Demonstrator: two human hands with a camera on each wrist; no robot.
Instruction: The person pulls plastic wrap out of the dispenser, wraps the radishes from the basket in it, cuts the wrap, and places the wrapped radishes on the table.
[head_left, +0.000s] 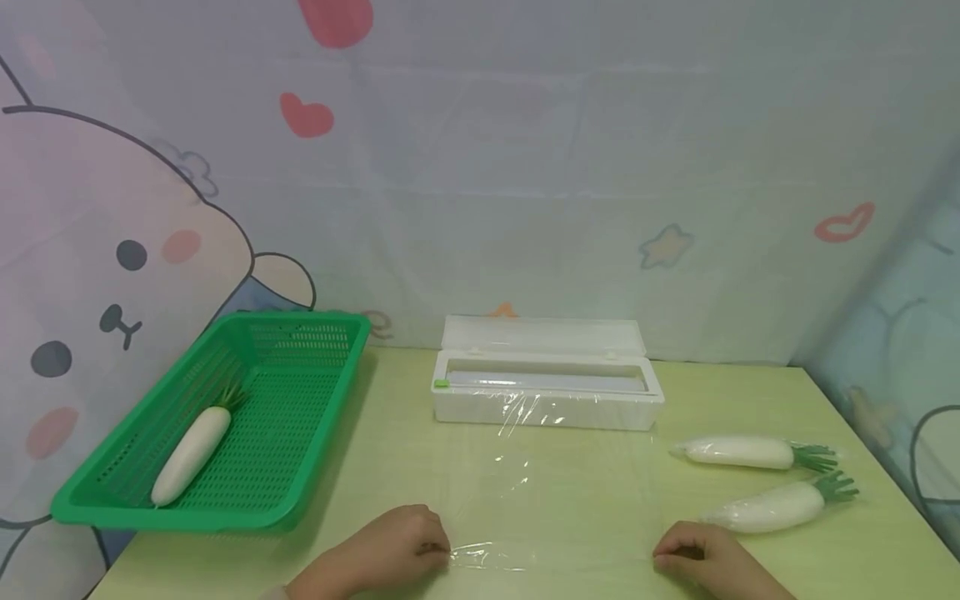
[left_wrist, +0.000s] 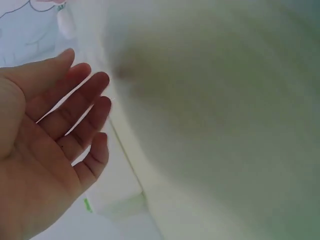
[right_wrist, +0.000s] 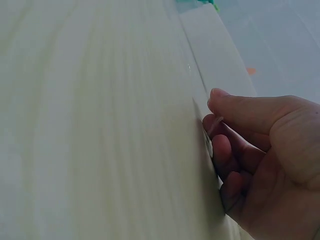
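A clear sheet of plastic wrap stretches from the white wrap dispenser towards me, wrinkled and shiny along its near edge. At its near left corner, my left hand pinches the film between thumb and fingers; the film hardly shows in the left wrist view. My right hand pinches the opposite near corner, and a bit of film shows by the index fingertip in the right wrist view. Two film-wrapped white radishes with cut green stems lie to the right, the nearer one just beyond my right hand.
At the left stands a green plastic basket with one white radish in it. The dispenser's lid is raised, and a small green piece sits on its left rim. A patterned cloth hangs behind the table.
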